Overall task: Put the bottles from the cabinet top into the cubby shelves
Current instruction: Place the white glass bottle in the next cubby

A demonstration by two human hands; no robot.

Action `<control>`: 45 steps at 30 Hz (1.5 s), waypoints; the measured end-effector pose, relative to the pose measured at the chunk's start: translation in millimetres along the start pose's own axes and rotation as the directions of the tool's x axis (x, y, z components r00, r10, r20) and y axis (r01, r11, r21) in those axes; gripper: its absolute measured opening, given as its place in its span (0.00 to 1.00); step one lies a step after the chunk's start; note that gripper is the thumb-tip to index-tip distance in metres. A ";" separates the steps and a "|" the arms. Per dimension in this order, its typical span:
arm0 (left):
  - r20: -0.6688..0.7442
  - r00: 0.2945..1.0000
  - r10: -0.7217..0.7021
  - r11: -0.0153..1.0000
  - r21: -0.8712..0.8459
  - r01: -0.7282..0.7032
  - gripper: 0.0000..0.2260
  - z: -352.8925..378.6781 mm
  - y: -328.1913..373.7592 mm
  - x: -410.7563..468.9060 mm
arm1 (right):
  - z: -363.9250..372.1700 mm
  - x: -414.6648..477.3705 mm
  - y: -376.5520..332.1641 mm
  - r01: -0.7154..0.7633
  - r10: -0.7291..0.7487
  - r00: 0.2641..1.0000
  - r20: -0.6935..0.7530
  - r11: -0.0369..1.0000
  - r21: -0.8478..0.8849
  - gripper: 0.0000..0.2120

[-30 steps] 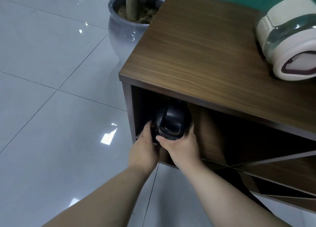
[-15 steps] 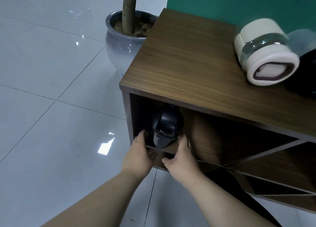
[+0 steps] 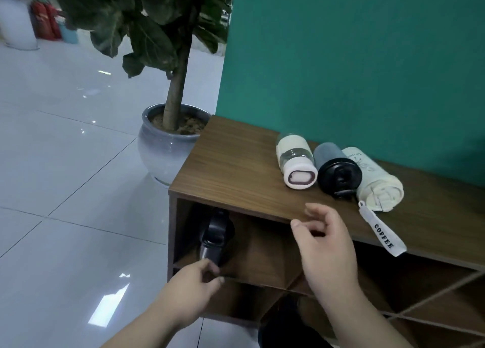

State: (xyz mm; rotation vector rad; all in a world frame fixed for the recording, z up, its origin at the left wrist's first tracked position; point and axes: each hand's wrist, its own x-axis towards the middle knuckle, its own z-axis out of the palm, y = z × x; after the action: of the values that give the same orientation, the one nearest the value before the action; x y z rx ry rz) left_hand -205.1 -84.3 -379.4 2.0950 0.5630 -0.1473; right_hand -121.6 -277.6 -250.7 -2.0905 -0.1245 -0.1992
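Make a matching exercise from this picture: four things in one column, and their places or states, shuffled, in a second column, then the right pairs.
Things:
1. dark bottle
2. white bottle with clear middle
3. black-lidded bottle
4. COFFEE strap

Places or states:
A. hangs over the cabinet top's front edge
B. lies leftmost of three on the cabinet top
C. stands in the top left cubby
D. lies between two other bottles

Pairs: 1-C, 2-B, 3-D, 4-A

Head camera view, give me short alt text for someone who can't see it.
A dark bottle lies in the cabinet's top-left cubby, with an empty left hand at its front and an empty right hand raised. Three bottles lie side by side on the cabinet top.
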 end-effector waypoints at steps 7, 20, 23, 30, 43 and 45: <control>0.115 0.983 0.146 0.989 -0.009 -0.146 0.03 -10.1 17.9 -12.1 | 15.6 73.0 -41.6 -0.175 0.172 0.984 -0.034 0.957 -0.232 0.45; 0.209 0.953 0.219 0.976 -0.047 -0.214 0.04 0.9 12.9 14.3 | 59.8 94.2 -40.1 -0.311 0.284 0.920 -0.271 0.948 -0.062 0.34; 0.182 0.959 0.216 0.976 -0.082 -0.204 0.04 0.9 13.2 12.9 | 39.4 67.7 -43.0 -0.071 0.085 0.972 -0.218 0.995 0.070 0.33; 0.214 0.968 0.133 0.961 -0.266 -0.074 0.05 6.1 4.6 4.9 | -19.0 5.5 -25.9 0.170 -0.218 0.974 0.064 0.885 0.433 0.32; 0.232 0.963 0.140 0.989 -0.081 -0.124 0.32 76.4 -4.2 52.5 | 32.0 31.1 91.7 0.177 0.034 0.808 0.589 0.939 -0.297 0.47; 0.142 0.984 0.108 0.991 -0.088 -0.096 0.33 93.0 -4.5 66.6 | 41.3 42.0 99.2 0.174 0.041 0.802 0.596 0.938 -0.298 0.46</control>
State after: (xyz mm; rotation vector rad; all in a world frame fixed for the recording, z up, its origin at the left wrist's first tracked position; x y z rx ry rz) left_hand -137.6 -136.2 -456.0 2.0106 0.3664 -0.2138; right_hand -59.7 -291.4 -347.0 -2.4330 -0.5852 0.4433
